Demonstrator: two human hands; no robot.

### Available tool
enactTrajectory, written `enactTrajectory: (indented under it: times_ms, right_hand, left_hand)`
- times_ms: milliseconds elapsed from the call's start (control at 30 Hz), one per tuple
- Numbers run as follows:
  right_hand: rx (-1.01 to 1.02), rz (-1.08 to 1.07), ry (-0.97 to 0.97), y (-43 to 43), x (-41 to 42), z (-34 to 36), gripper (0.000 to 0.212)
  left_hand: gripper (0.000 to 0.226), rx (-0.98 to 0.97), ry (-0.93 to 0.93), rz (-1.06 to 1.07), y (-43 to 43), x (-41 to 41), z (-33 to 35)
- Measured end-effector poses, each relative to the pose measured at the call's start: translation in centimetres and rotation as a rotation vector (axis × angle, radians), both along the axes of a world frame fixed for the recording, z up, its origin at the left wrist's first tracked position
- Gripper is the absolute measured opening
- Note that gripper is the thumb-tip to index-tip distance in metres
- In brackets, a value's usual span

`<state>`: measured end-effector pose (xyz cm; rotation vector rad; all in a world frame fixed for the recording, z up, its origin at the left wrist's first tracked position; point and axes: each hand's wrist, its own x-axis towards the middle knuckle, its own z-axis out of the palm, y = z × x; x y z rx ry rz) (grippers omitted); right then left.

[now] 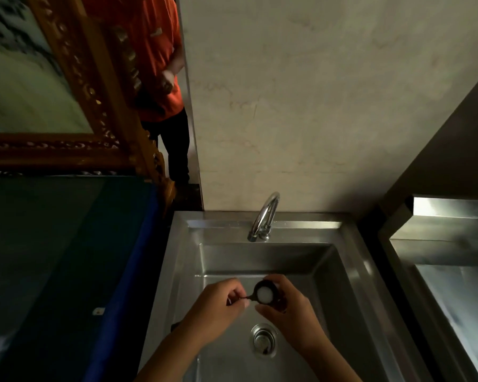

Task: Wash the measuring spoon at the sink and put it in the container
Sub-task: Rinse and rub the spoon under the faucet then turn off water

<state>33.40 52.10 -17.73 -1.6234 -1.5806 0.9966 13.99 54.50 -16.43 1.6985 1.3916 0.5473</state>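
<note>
One steel sink (pixel 342 271) fills the middle, with one curved tap (pixel 265 216) behind and one drain (pixel 264 339) below the hands; no water runs that I can see. The left hand (pixel 218 307) is closed, pinching the thin handle. The right hand (pixel 287 304) curls loosely around the bowl. Between them, over the basin, is one small black measuring spoon (pixel 265 293) holding something white. It looks light and stiff, likely slippery when wet; the handle seems the best place to hold. I see no container.
</note>
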Motion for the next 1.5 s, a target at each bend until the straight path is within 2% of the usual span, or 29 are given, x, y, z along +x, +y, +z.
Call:
enactTrajectory:
  times_ms: [333,533,767,900,1067,1133,1200,1333,1400,1500]
  right_hand:
    - [-0.079,0.080,-0.013,3.3,1.4,-3.9,0.044]
    - [-0.056,0.099,0.012,4.6,1.4,-6.3,0.046]
    - [-0.071,0.107,0.026,6.3,1.2,-8.7,0.047]
    - [-0.138,0.161,-0.045,7.1,1.1,-9.7,0.048]
    - [-0.182,0.186,-0.079,10.3,1.8,-9.9,0.038]
    - [-0.182,0.139,-0.086,12.5,2.3,-10.0,0.024]
    - [-0.162,0.103,-0.153,15.0,2.6,-10.0,0.022]
    - [0.016,0.329,-0.530,19.5,2.4,-9.6,0.035]
    - [0.107,0.362,-0.649,20.9,1.9,-9.6,0.042]
    - [0.092,0.357,-0.765,22.2,1.2,-10.0,0.053]
  left_hand:
    - [0.015,-0.104,0.025,0.078,3.1,2.2,-4.4]
    - [0.025,-0.138,0.064,0.094,4.7,3.2,-6.4]
    - [0.027,-0.165,0.074,0.100,6.5,3.2,-8.5]
    - [0.026,-0.184,0.066,0.083,7.2,2.9,-9.8]
    - [0.029,-0.157,0.049,0.148,8.1,2.4,-11.1]
    - [0.030,-0.141,0.048,0.176,8.4,2.2,-11.5]
    - [0.030,-0.136,0.046,0.193,8.7,2.0,-11.7]
    - [0.035,-0.132,0.039,0.178,9.1,1.9,-11.7]
    - [0.036,-0.133,0.038,0.168,9.4,1.9,-11.9]
    - [0.034,-0.124,0.058,0.171,9.6,1.8,-11.9]
